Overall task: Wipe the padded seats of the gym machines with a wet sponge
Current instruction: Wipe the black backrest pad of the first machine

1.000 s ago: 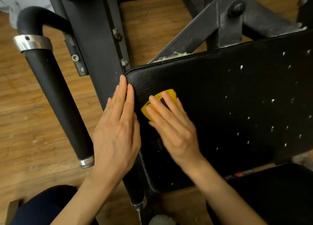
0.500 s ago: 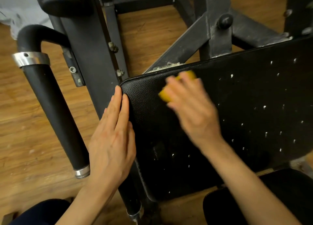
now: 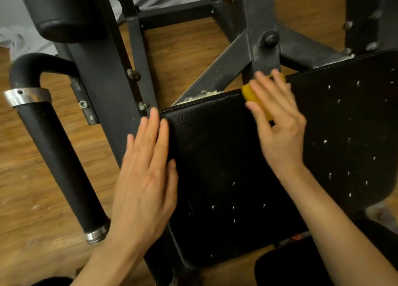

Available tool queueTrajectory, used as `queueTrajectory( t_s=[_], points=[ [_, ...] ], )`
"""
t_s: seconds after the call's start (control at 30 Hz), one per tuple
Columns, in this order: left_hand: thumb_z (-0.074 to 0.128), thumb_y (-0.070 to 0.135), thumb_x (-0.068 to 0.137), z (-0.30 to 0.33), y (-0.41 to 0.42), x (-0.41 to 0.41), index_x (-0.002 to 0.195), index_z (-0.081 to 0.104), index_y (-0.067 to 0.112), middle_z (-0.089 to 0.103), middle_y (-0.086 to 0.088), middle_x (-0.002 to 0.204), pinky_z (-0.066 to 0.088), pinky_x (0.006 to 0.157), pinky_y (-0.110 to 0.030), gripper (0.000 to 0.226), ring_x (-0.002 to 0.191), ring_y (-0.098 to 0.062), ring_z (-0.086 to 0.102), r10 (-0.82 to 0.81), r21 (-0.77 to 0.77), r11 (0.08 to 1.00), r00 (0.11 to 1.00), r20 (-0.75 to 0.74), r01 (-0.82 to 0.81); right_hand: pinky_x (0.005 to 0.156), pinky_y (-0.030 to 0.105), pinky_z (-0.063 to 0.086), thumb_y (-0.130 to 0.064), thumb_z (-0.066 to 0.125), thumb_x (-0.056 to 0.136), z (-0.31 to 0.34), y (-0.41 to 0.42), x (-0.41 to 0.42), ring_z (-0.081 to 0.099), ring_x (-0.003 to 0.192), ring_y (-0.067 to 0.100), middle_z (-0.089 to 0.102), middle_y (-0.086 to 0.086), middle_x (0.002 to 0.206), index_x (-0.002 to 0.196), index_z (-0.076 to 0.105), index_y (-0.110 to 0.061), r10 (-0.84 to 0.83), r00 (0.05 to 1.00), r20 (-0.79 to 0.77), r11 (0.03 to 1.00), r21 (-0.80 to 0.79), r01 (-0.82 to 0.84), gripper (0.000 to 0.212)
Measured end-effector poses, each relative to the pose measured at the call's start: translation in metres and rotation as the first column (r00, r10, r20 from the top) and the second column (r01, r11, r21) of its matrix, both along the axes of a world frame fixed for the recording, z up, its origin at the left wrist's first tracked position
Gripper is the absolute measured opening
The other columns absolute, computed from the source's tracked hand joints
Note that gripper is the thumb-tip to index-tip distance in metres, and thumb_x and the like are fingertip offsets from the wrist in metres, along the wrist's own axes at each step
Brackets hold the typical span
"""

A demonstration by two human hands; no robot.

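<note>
Left hand (image 3: 146, 178) is lying flat, fingers straight, gripping nothing, on the near-left edge of the black padded seat (image 3: 215, 156). Right hand (image 3: 277, 121) is pressing the yellow sponge (image 3: 253, 95) with extended fingers against the seat's far edge.

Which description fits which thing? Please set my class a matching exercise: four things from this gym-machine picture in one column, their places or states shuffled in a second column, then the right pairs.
Things
1. sponge
2. left hand
3. padded seat
4. handle

Descriptions
A. black, dotted with small white specks
B. yellow, under the right hand at the pad's far edge
C. flat on the pad's left edge
D. black grip with silver rings, left of the frame

Pairs: 1-B, 2-C, 3-A, 4-D
</note>
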State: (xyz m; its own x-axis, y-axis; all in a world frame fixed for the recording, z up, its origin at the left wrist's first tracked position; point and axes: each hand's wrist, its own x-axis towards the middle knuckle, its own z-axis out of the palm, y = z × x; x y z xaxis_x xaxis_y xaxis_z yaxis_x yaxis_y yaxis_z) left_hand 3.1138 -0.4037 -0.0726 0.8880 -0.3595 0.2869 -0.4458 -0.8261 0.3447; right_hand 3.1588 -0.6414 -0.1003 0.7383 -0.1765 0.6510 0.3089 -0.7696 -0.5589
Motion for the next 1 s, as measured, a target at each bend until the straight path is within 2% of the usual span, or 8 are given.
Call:
queueTrajectory(
  t_s=[0.1,0.27,0.47,0.63,0.73,0.83,0.93,1.0],
  points=[
    [0.039,0.017,0.101,0.010,-0.035,0.022,0.156,0.014,0.008,0.004,-0.004,0.165,-0.001,0.124,-0.033,0.061,0.152,-0.016,-0.001,-0.070,0.007,0.998,0.996,0.046,0.070,0.119,0.052,0.021,-0.009,0.056,0.097,-0.008,0.007,-0.009,0.031,0.144,0.028,0.049,0.011,0.144,0.133,0.054,-0.004,-0.051,0.998,-0.028,0.992,0.117,0.054,0.037],
    [0.035,0.014,0.103,0.003,-0.063,0.057,0.155,0.014,0.004,0.009,-0.011,0.164,0.001,0.124,-0.036,0.058,0.152,-0.023,0.004,-0.089,0.106,0.991,0.991,0.099,0.079,0.117,0.056,0.023,-0.011,0.054,0.096,-0.052,0.019,-0.064,0.031,0.144,0.029,0.045,0.009,0.145,0.136,0.047,-0.006,0.002,0.998,-0.064,1.000,-0.026,-0.003,0.041],
    [0.031,0.026,0.103,-0.008,-0.064,0.062,0.155,0.016,0.004,0.015,-0.011,0.163,0.006,0.124,-0.037,0.058,0.152,-0.023,0.011,-0.086,0.192,0.980,0.984,0.154,0.055,0.119,0.053,0.021,-0.009,0.057,0.096,-0.008,0.002,0.001,0.032,0.143,0.030,0.050,0.012,0.143,0.132,0.054,-0.001,-0.120,0.993,-0.005,0.981,0.155,0.120,0.037],
    [0.034,0.029,0.102,0.000,-0.067,0.059,0.155,0.019,0.007,0.018,-0.009,0.163,0.003,0.124,-0.037,0.059,0.152,-0.022,0.011,-0.065,0.124,0.991,0.993,0.102,0.052,0.116,0.058,0.023,-0.014,0.050,0.099,-0.046,0.010,-0.061,0.027,0.146,0.029,0.043,0.011,0.147,0.134,0.049,0.001,-0.082,0.991,-0.106,0.992,0.089,0.092,0.038],
    [0.035,0.030,0.101,0.005,-0.077,0.063,0.155,0.020,0.006,0.018,-0.009,0.163,0.003,0.124,-0.038,0.061,0.152,-0.023,0.011,-0.081,0.098,0.993,0.993,0.082,0.072,0.118,0.056,0.020,-0.013,0.047,0.099,-0.033,-0.003,-0.040,0.028,0.145,0.029,0.044,0.011,0.146,0.134,0.050,0.001,-0.054,0.995,-0.089,0.998,0.018,0.056,0.038],
    [0.035,0.030,0.101,0.004,-0.086,0.072,0.152,0.027,0.005,0.025,-0.011,0.160,0.011,0.124,-0.038,0.057,0.150,-0.024,0.019,-0.054,0.142,0.989,0.991,0.126,0.035,0.118,0.048,0.026,-0.010,0.050,0.099,0.004,-0.024,0.014,0.033,0.142,0.030,0.045,0.014,0.145,0.134,0.053,-0.001,-0.142,0.989,-0.047,0.989,0.035,0.143,0.036],
    [0.039,0.028,0.101,-0.002,-0.089,0.074,0.147,0.038,0.004,0.034,-0.012,0.156,0.015,0.123,-0.037,0.052,0.146,-0.024,0.030,-0.050,0.163,0.986,0.985,0.165,0.022,0.105,0.023,0.038,-0.020,0.050,0.101,0.028,-0.041,0.032,0.045,0.125,0.019,0.049,0.012,0.131,0.130,0.058,-0.008,-0.254,0.962,-0.102,0.966,0.025,0.257,0.032],
    [0.042,0.027,0.099,-0.004,-0.089,0.073,0.144,0.042,0.004,0.036,-0.011,0.155,0.016,0.122,-0.035,0.051,0.144,-0.023,0.033,-0.047,0.145,0.989,0.984,0.174,0.021,0.097,0.015,0.036,-0.023,0.048,0.102,0.034,-0.029,0.028,0.046,0.115,0.012,0.054,0.007,0.122,0.126,0.060,-0.012,-0.216,0.962,-0.165,0.976,-0.060,0.208,0.030]
  ],
)
